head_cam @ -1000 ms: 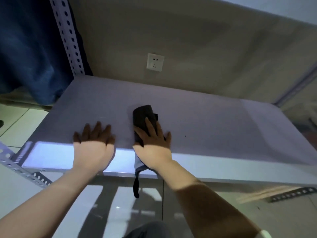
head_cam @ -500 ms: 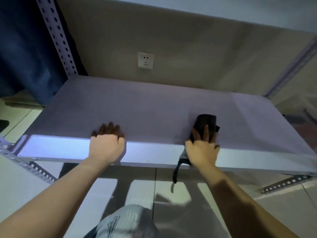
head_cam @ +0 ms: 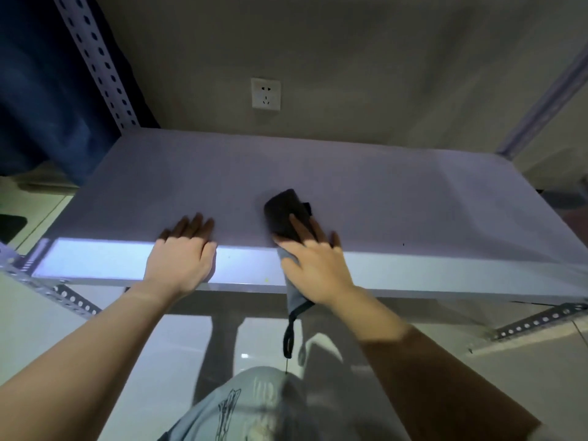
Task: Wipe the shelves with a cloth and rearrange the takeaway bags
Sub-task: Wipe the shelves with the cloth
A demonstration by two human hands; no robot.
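1. The dark, soft folded cloth [head_cam: 284, 214] lies on the pale flat shelf [head_cam: 381, 198] near its front edge, one end drooping over.
2. The right hand [head_cam: 313, 265] presses it with flat fingers.
3. The left hand [head_cam: 181, 256] rests open on the edge.
4. The cloth looks light and limp, so it is best pinned under a flat palm.

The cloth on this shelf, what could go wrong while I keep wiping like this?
The cloth hangs partly over the shelf's front edge, its loop dangling below; under the flat right hand it could slip off. The left hand rests on the same edge, so a sideways stroke might bump it. The far corners look hard to reach and may get missed.
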